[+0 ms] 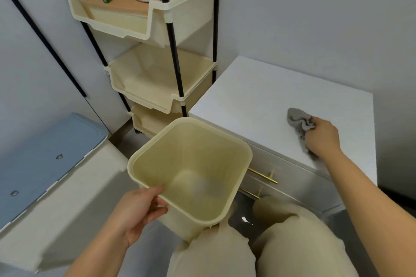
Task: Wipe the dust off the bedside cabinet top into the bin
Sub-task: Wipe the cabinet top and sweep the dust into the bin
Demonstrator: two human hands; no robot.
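The right hand [323, 137] grips the grey cloth [299, 120] on the cabinet top [258, 94], while the bin [191, 171], gripped by the left hand [140, 211], waits below the front-left edge, leftward of the cloth.

My left hand [140, 208] holds the bin [157, 162] by its near rim, in front of the cabinet's [265, 96] left front corner, with its mouth just below the cabinet top. My right hand [322, 139] grips a cloth [298, 118] lying on the right part of that top, near the front edge. A rack of trays [146, 87] stands behind the bin, left of the cabinet. A lidded box [45, 153] sits far left. My knees [216, 254] are under the bin, before the drawer handles [262, 175].
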